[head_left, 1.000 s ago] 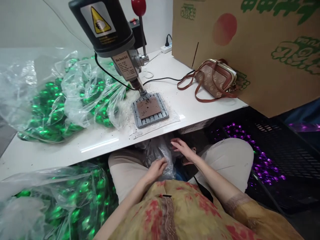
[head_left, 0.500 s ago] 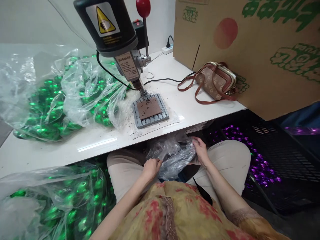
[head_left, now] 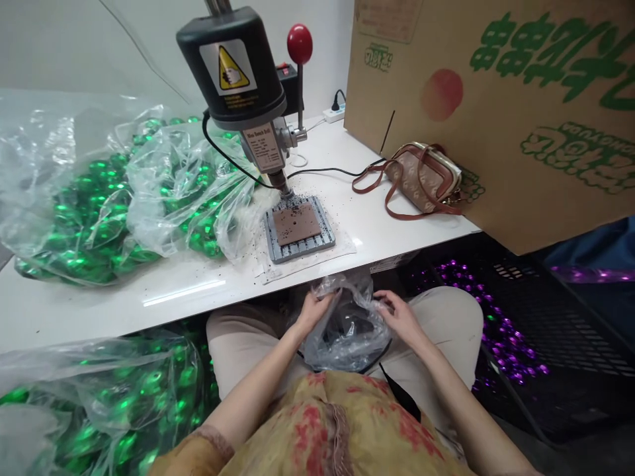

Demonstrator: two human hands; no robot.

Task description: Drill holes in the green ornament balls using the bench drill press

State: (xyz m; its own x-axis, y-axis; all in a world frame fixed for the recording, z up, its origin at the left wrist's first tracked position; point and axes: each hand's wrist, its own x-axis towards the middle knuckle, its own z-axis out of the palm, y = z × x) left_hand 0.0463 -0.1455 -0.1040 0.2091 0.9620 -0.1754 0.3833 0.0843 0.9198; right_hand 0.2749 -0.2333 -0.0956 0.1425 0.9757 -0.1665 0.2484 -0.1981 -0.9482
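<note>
A clear plastic bag (head_left: pixel 347 340) lies spread between my thighs, just below the table's front edge, with its mouth facing me. My left hand (head_left: pixel 316 309) is closed on the bag's upper left rim. My right hand (head_left: pixel 398 315) grips the rim on the other side, its fingers bent over the film. The inside of the bag looks dark, and I cannot make out any contents. Above it on the table stands a mini bench drill (head_left: pixel 233 73) with a red-knobbed lever. A brown plate (head_left: pixel 296 223) strewn with dark shavings rests on the drill's grey base.
Clear bags of shiny green balls (head_left: pixel 99 211) lie on the table's left, and another green-filled bag (head_left: pixel 133 403) sits below. A brown purse (head_left: pixel 421 177) leans by a large cardboard box (head_left: pixel 496 119). At lower right is a black crate (head_left: pixel 570 370) beside purple balls (head_left: pixel 510 330).
The bag's mouth has been pulled wider. My left hand has moved up and forward along the rim; my right hand has shifted slightly down. The camera view has tilted a little.
</note>
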